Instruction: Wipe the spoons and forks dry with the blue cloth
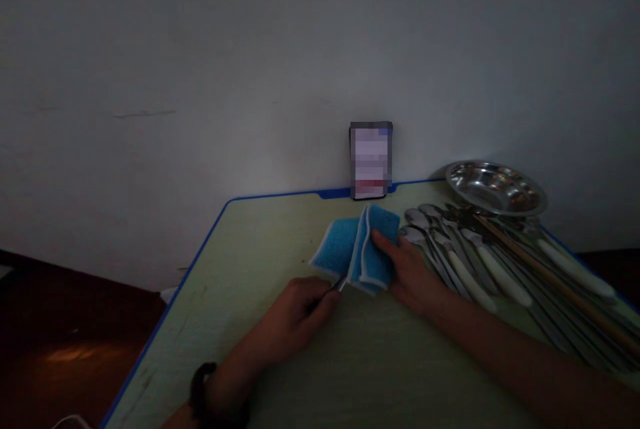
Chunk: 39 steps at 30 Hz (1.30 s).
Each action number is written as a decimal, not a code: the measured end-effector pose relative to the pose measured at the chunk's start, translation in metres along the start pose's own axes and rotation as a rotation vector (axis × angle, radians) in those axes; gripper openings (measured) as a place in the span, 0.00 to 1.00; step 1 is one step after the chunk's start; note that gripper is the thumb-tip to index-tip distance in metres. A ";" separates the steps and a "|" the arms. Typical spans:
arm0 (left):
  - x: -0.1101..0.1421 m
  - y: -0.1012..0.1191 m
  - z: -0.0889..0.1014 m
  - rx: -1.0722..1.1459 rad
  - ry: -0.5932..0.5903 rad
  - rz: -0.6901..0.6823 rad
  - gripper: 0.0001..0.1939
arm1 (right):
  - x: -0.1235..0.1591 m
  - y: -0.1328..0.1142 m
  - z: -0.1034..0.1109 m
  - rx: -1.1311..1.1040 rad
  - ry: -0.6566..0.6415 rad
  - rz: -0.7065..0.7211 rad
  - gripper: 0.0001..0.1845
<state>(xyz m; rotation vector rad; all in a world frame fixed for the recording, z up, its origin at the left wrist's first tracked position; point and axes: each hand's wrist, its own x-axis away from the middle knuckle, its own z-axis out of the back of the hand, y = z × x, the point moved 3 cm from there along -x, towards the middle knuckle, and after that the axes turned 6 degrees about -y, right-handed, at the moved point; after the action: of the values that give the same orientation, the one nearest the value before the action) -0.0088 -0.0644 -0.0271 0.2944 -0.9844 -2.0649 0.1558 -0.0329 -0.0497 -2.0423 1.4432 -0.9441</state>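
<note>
Utensil in blue cloth; wiping apparently underway.
Left hand grips utensil; right hand clasps cloth; cutlery pile: wiped or unwiped, indeterminable.

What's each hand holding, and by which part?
Left hand: thin silvery metal utensil, by its near end; far end hidden by the cloth, type unclear. Right hand: folded blue cloth with white edging, by its right side.

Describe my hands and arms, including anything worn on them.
Your left hand and right hand are gloveless, and no sleeves show on either forearm. A thick, dark band circles the left wrist; the right shows none.
</note>
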 end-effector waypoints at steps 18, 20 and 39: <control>-0.001 0.001 0.000 0.036 0.005 -0.013 0.16 | -0.003 0.000 0.000 -0.083 0.053 -0.031 0.12; 0.000 0.001 0.001 0.036 -0.003 0.003 0.16 | -0.002 0.000 0.000 -0.053 0.044 -0.031 0.14; 0.000 0.003 0.002 0.094 0.014 0.043 0.17 | -0.002 0.001 -0.001 -0.015 0.004 -0.032 0.12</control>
<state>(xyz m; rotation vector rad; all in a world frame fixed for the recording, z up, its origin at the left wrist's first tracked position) -0.0080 -0.0641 -0.0240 0.3330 -1.0722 -1.9785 0.1541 -0.0314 -0.0509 -2.0815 1.4273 -0.9536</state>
